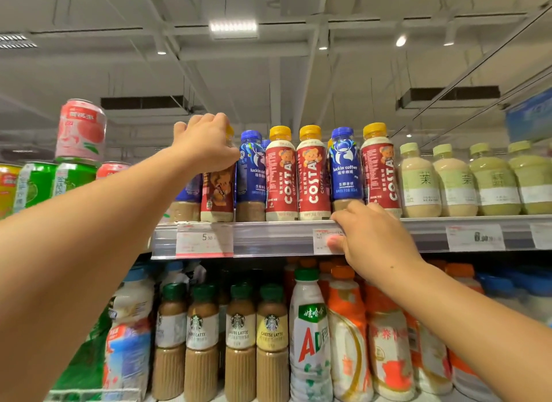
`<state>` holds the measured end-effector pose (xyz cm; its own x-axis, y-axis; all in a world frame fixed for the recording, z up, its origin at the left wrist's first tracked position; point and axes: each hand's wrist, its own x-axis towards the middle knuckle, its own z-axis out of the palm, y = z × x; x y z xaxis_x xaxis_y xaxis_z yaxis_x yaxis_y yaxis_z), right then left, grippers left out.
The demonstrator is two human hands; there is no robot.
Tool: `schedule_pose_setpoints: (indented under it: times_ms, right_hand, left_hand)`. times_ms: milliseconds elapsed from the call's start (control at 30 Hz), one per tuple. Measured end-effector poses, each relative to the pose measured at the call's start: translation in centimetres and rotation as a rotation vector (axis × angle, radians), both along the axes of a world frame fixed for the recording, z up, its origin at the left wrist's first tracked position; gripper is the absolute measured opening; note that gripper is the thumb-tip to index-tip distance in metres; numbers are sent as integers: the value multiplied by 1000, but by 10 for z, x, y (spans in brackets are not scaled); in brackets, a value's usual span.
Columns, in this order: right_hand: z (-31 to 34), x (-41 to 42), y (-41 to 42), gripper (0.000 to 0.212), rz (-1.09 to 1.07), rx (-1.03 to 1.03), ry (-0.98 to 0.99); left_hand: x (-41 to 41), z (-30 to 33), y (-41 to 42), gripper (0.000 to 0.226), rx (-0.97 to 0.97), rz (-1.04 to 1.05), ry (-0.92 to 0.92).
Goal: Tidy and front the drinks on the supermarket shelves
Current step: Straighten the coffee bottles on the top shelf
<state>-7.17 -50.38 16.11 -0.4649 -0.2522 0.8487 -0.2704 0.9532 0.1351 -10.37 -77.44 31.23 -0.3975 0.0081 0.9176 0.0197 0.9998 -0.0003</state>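
The left hand (206, 144) curls over the top of a red coffee bottle (216, 192) on the upper shelf (268, 237) — fingers wrapped round its neck, cap mostly hidden. Just right of that grip stand a blue bottle (251, 174) and two red ones. Further right, the right hand (373, 237) rests on the shelf edge — fingers touching the base of another blue bottle (346, 165), thumb on a price tag (324, 241).

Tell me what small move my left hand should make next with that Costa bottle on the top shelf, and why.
Probably twist it so its logo faces out. The left hand grips the Costa bottle by its neck, and its label shows only the bear, while the neighbouring Costa bottles show COSTA to the front.
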Motion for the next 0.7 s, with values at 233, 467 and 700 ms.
schedule_pose_setpoints:
  times_ms: [233, 467, 700]
  right_hand:
    - [-2, 0, -2, 46, -25, -10, -4]
    - [-1, 0, -2, 44, -48, -19, -5]
    - [7, 14, -6, 46, -38, -102, -179]
  left_hand:
    - [22, -10, 8, 52, 38, -114, 7]
    - [49, -32, 16, 67, 210, -552, 121]
    - [99, -56, 34, 67, 449, -919, 80]
